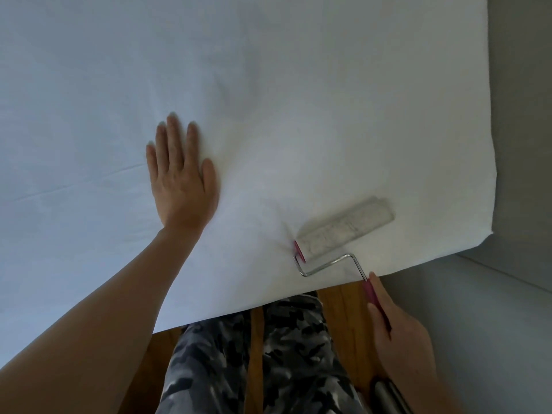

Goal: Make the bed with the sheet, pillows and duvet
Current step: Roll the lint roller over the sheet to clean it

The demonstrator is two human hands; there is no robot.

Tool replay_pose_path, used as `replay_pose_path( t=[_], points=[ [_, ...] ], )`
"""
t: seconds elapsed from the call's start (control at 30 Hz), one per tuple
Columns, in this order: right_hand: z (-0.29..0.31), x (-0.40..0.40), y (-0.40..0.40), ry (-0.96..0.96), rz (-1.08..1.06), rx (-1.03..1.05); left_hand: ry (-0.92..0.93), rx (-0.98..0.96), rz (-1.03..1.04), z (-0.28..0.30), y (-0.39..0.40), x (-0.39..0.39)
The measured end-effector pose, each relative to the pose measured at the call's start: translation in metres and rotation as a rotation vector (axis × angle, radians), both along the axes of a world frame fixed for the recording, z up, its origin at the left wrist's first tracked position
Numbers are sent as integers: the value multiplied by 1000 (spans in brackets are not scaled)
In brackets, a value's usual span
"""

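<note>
We stand at the near edge of the bed, and the white sheet stretches away from us, covering the whole mattress out to its right edge and near right corner. The relation that matters is the lint roller against the fabric — its cylinder lies on the sheet near that corner, long axis slanting from near-left to far-right, with the bent wire arm leading back toward us to the pink handle.

Our right hand grips that handle, fingers curled round it, just off the near edge of the bed over the wooden floor. Our left hand lies flat on the sheet, fingers straight and spread, well to the left of the roller and a little farther in, pressing the cloth down.

So the roller sits nearer our right hand, and the broad unrolled sheet lies far and left of it — we judge any coming stroke would run across the roller's axis, with the left palm keeping the fabric taut. No pillows or duvet show.
</note>
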State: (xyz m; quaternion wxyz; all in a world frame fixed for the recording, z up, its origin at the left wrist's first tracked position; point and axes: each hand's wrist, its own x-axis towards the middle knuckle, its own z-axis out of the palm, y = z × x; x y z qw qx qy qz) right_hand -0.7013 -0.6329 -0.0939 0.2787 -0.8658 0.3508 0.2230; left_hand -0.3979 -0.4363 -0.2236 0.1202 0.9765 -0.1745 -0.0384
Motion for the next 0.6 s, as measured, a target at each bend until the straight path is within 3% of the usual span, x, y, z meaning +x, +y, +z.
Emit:
replay_pose_path(
  t=[0.23,0.6],
  points=[
    [-3,34,5,-27,23,-17,-20,-13,-41,-2,6,-2],
    [-60,291,-13,-233,82,-95,-47,-63,-23,-3,5,-2]
  ],
)
